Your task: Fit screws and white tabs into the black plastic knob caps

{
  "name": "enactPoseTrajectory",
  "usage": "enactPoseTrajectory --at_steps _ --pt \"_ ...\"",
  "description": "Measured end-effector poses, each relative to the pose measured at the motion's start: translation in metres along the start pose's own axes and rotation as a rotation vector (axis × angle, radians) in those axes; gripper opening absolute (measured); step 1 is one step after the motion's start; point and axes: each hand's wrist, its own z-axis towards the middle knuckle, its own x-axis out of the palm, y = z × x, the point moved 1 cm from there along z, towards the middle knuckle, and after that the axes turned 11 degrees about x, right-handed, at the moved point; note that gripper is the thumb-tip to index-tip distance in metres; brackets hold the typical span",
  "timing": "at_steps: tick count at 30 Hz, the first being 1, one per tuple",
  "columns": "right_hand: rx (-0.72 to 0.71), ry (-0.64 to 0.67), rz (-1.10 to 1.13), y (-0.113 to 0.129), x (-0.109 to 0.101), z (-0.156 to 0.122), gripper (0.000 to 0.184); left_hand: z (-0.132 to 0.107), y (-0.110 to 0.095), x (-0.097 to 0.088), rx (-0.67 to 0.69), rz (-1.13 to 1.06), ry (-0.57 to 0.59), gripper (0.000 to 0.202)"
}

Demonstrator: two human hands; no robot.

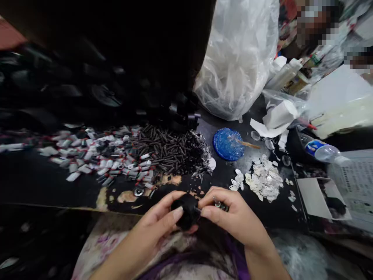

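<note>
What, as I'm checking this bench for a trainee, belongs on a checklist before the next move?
1. Black round part held in the left hand: ok.
2. Coiled piece pinched by the right hand, at the part's edge: ok.
3. Coiled piece's end inside the part: cannot tell, too small.
4. Dark coiled pieces within view, ahead of the hands: ok.
5. White flat pieces in one heap: not ok, some lie apart.
6. Wooden stick resting on the blue disc: ok.

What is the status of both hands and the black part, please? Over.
Left hand holding black part. Right hand pinching ribbed piece at its side. Blue disc apart, beyond hands. Nothing seen blocking them.
</note>
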Motion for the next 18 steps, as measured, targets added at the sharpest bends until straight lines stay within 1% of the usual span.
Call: enactPoseTrajectory --at_steps 1,3,4,6,8,10,12,13,15,17,18 --pt "0.024 0.024 0.024 -0.002 0.002 0.0 0.012 -0.003 0.001 -0.001 -0.014 0.013 0.004 0.023" --pt "0.037 0.046 0.027 -0.004 0.007 0.001 0.012 -0.008 0.001 -0.005 -0.016 0.027 -0.024 0.024" --pt "0.025 0.044 0.006 -0.004 0.01 0.003 0.011 -0.009 0.001 -0.008 -0.004 0.027 -0.055 0.025" --pt "-0.039 0.025 -0.065 -0.003 0.018 0.01 0.008 -0.01 -0.001 -0.014 0.04 0.017 -0.159 0.028" --pt "-0.148 -0.085 -0.275 0.0 0.028 0.022 0.014 -0.008 -0.005 -0.02 0.147 -0.011 -0.279 0.028" --pt "-0.271 -0.226 -0.583 0.002 0.04 0.037 0.018 -0.005 -0.011 -0.024 0.28 -0.053 -0.383 0.024" --pt "-0.36 -0.307 -0.854 0.002 0.053 0.052 0.017 -0.001 -0.017 -0.027 0.381 -0.084 -0.44 0.017" --pt "-0.384 -0.332 -0.95 0.002 0.058 0.058 0.016 0.001 -0.019 -0.028 0.41 -0.09 -0.447 0.014" --pt "-0.401 -0.371 -1.066 0.003 0.064 0.066 0.013 0.004 -0.024 -0.029 0.439 -0.085 -0.42 0.011" --pt "-0.406 -0.386 -1.073 0.003 0.065 0.067 0.01 0.007 -0.026 -0.03 0.443 -0.07 -0.369 0.013" --pt "-0.414 -0.383 -1.028 0.003 0.063 0.066 0.009 0.008 -0.026 -0.03 0.443 -0.061 -0.354 0.015"
